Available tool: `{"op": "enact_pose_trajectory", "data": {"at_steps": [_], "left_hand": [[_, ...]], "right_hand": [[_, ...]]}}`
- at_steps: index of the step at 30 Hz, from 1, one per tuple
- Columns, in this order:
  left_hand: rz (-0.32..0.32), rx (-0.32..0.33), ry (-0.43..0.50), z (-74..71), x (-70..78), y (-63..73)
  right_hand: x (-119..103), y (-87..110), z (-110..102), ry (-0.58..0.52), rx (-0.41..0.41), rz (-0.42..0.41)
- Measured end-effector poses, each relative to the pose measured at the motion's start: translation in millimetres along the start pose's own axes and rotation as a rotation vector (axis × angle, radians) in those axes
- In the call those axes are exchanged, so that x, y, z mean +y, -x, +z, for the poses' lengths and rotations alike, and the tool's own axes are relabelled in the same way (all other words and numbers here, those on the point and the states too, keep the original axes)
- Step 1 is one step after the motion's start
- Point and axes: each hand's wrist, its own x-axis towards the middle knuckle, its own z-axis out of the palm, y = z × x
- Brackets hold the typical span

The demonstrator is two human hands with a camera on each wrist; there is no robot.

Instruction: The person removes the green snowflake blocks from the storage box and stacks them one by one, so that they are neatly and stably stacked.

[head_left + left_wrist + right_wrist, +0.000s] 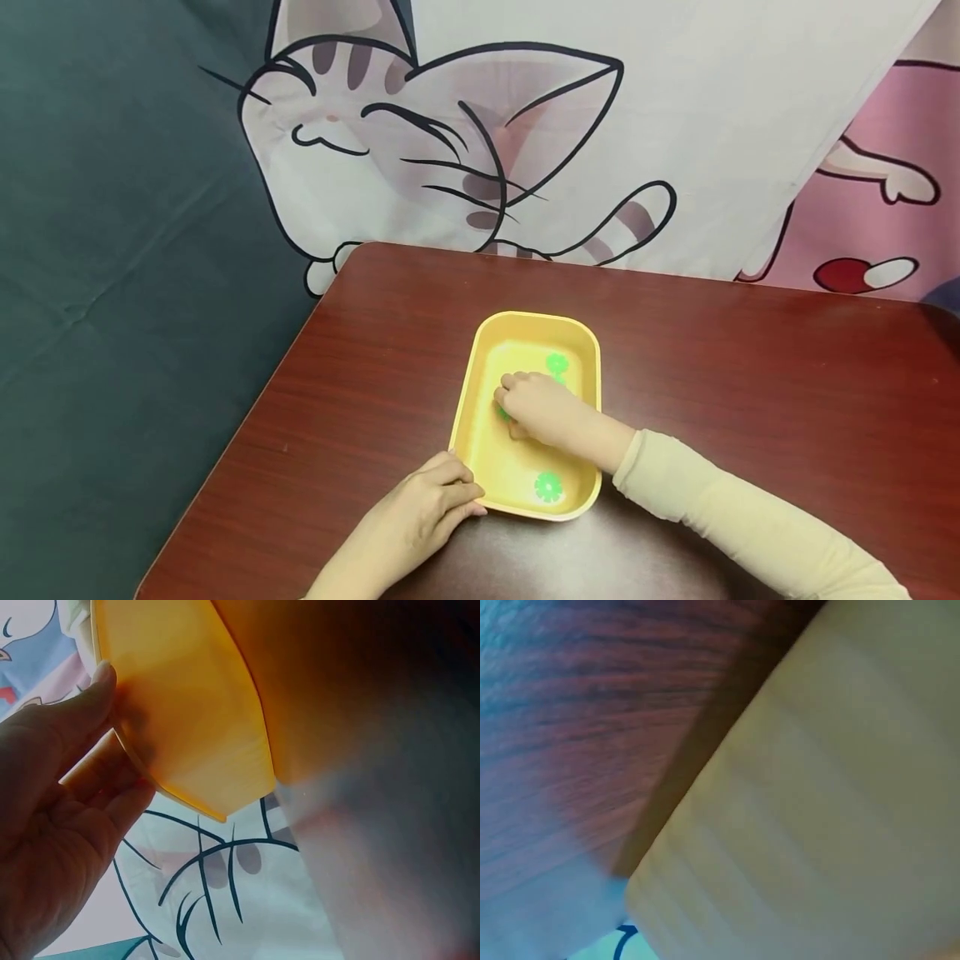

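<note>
A yellow tray (pixel 467 398) with rounded corners stands on the table, and green notched discs like flowers lie in it. One green disc (pixel 548 487) is at the near end, another green disc (pixel 557 363) toward the far end. My left hand (pixel 424 505) grips the tray's near left corner; in the left wrist view, the thumb and fingers of the left hand (pixel 64 787) are at its rim. My right hand (pixel 542 408) reaches over the right wall into the middle, fingers curled at a green disc (pixel 503 412) that they mostly cover. The right wrist view does not show this hand.
The dark red wooden table (pixel 750 375) extends far to the right of the tray. Behind it hangs a cloth with a cartoon cat (pixel 360 150), and a dark green cloth (pixel 135 208) hangs at the left. A pale sleeve (pixel 720 492) covers the right forearm.
</note>
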Motion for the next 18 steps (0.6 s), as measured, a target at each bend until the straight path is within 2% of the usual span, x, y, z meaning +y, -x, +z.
{"op": "enact_pose_trajectory", "data": {"at_steps": [3,7,14,18], "left_hand": [[-0.001,-0.002,0.006,0.9,0.1,0.4],[-0.004,0.002,0.012,1.6,-0.6,0.6],[-0.024,-0.003,0.026,1.4,-1.0,1.3],[-0.034,-0.008,0.029,2.0,-1.7,1.1]], "right_hand": [[3.6,1.7,1.2,0.016,0.028,-0.034],[12.9,7.5,-9.8,-0.069,0.069,-0.044],[28.9,33.4,-31.6,-0.246,0.294,-0.059],[35.2,50.8,-38.4,-0.366,0.379,-0.034]]}}
